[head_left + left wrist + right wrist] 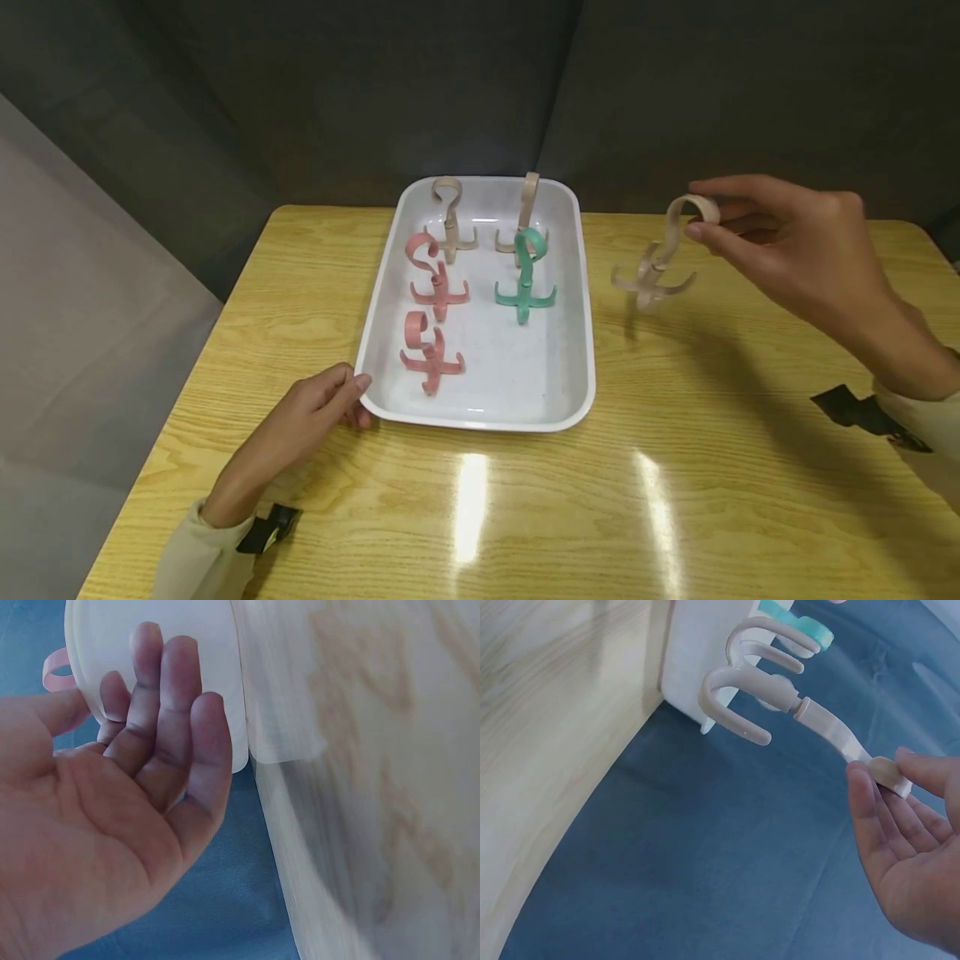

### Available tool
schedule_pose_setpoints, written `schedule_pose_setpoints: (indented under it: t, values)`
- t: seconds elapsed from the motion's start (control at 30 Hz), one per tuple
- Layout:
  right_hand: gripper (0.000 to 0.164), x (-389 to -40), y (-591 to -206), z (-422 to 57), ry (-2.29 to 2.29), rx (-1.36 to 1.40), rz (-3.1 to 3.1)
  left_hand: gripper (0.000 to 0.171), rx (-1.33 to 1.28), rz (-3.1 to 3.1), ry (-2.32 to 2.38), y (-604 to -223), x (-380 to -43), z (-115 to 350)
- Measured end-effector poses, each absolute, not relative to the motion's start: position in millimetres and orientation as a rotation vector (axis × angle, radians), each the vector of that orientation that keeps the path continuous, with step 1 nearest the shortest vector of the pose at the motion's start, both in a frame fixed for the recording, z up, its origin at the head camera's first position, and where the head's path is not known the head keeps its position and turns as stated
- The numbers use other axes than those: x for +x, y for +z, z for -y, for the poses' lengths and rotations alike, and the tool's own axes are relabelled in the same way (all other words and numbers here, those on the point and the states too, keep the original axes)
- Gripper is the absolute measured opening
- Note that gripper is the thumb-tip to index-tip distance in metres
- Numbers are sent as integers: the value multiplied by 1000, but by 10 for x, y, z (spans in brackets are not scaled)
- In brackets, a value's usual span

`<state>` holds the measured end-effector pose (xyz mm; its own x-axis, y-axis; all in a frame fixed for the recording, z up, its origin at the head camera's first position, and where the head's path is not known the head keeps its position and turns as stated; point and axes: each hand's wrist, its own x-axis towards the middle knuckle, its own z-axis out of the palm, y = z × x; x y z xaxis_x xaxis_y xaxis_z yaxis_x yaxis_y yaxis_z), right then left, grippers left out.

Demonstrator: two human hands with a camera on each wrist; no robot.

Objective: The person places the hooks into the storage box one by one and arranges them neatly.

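Between thumb and fingertips, my right hand (802,242) pinches the curled top of a beige multi-prong hanging hook (651,275), held up to the right of the tray with its prongs hanging lowest. The same beige hook (761,686) appears large in the right wrist view. My left hand (322,404) grips the near left corner of a white tray (480,423), thumb at the rim and fingers against the outer side. Inside the tray stand a green hook (525,292) at the right, two pink hooks along the left, and two beige hooks at the far end.
The tray stands on a glossy wood-grain table (675,500). A dark curtain (420,92) hangs behind its far edge, and grey cloth (67,333) lies off to the left. The right hand's shadow falls on the table.
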<state>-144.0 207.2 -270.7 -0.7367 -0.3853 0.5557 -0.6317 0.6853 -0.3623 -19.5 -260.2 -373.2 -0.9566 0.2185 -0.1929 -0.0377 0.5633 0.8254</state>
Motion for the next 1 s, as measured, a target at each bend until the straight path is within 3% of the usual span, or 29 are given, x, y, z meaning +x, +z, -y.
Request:
schedule_pose_setpoints:
  t: [1.0]
  values:
    - [40, -1263, -2593, -1411, 983, 1088, 2339, 37, 159, -2523, 1344, -3743, -199, 2610]
